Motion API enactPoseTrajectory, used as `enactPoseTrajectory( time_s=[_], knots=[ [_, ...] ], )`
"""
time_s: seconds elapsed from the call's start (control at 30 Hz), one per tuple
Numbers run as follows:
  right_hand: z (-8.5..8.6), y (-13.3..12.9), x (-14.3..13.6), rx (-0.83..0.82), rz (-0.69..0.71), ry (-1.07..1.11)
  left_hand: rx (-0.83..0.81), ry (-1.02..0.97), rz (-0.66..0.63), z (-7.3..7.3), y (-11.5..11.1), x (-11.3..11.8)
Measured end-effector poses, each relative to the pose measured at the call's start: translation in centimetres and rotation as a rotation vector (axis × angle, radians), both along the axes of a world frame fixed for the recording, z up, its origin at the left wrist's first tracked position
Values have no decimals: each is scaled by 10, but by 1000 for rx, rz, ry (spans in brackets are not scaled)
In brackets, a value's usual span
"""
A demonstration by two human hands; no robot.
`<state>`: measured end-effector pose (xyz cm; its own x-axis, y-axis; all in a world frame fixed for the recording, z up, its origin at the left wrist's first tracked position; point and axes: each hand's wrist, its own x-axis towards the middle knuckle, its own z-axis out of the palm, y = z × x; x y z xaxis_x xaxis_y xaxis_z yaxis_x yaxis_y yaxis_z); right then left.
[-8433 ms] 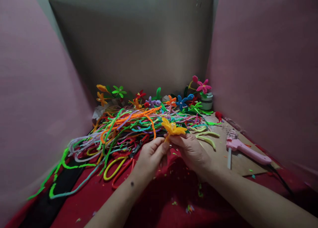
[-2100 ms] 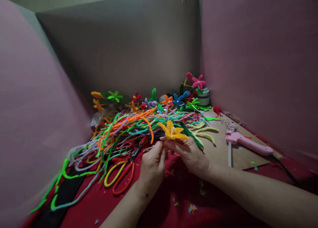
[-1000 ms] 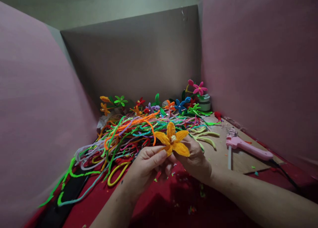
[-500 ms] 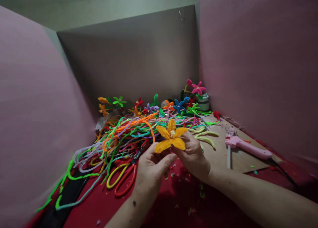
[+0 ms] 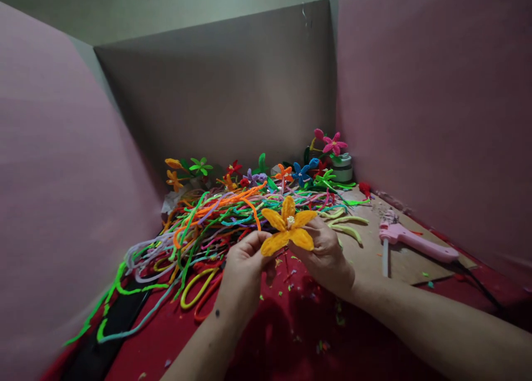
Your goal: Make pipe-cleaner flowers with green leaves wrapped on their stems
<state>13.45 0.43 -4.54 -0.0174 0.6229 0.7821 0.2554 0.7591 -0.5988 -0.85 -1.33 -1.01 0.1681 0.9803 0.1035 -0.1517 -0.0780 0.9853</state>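
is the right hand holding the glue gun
No, the right hand holds the yellow flower, and the glue gun lies on the board.

The one camera sits on the person's head, facing forward and down across a red surface (image 5: 133,356) from its near side. The left hand (image 5: 241,270) and right hand (image 5: 330,259) show close to it, low in mid-view; beyond them a gray panel (image 5: 224,93) spans the far side, between a pink left panel (image 5: 54,176) and a pink right panel (image 5: 436,109).

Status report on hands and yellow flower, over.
Right hand holding yellow flower from behind, fingertips partly hidden. Left hand at its lower left edge. Flower open, facing camera. Nothing covers it; scissors lie beside left hand.
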Motion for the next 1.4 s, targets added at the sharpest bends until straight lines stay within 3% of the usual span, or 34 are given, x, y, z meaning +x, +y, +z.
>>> enactPoseTrajectory(
  time_s=[0.1,0.27,0.43,0.63,0.83,0.93,1.17,1.27,1.4],
  knots=[
    [3,-1,2,104,-64,-89,-22,-131,37,11,7,-9],
    [11,-6,3,205,-73,-248,50,-224,-93,19,6,-14],
    [12,-8,2,250,-85,-284,-94,-263,-99,16,5,-10],
    [7,-6,2,217,-41,-216,-282,-470,-68,11,8,-5],
    [3,-5,1,140,-12,-136,-296,-584,-181,1,10,-4],
    [1,-5,0,111,9,-91,-296,-560,-254,-2,11,-6],
    [-2,-4,-2,-6,77,11,-290,-413,-282,-1,11,-9],
    [2,-6,-2,0,90,-21,-242,-322,-268,6,10,-15],
    [10,-10,0,74,109,-129,-80,-69,-274,28,12,-28]
  ],
)
